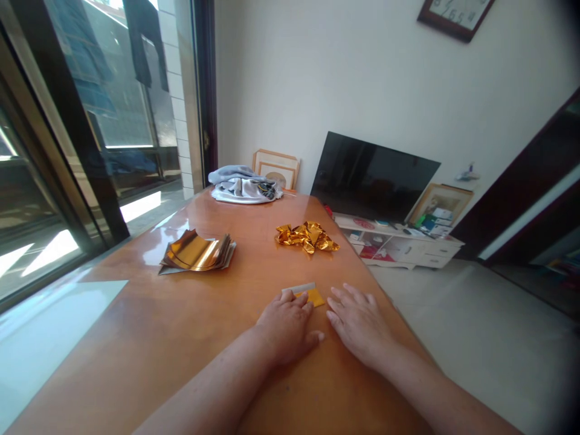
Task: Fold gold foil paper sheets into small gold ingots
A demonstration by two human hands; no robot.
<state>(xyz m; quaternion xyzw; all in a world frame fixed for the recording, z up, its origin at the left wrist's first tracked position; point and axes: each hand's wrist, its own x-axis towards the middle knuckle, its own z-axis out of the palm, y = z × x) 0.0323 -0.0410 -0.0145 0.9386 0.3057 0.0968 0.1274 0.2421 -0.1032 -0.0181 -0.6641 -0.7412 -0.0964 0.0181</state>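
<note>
A small sheet of gold foil paper [316, 296] with a pale grey strip along its far edge lies flat on the wooden table [254, 260]. My left hand [288, 323] rests on its near side, fingers laid out and thumb apart, covering part of the sheet. Just right of the paper, my right hand [357, 320] lies palm down with its fingers spread, holding nothing. Farther off sits a pile of folded gold foil pieces [308, 237]. To the left is a stack of gold foil sheets [197, 252], its top sheet curling up.
Bundled grey cloth [244, 183] lies at the table's far end. A pale sheet [54, 338] covers the left near part. Beyond the table's right edge stand a white TV cabinet [408, 249] and a black television [374, 178]. Glass doors [122, 90] are on the left.
</note>
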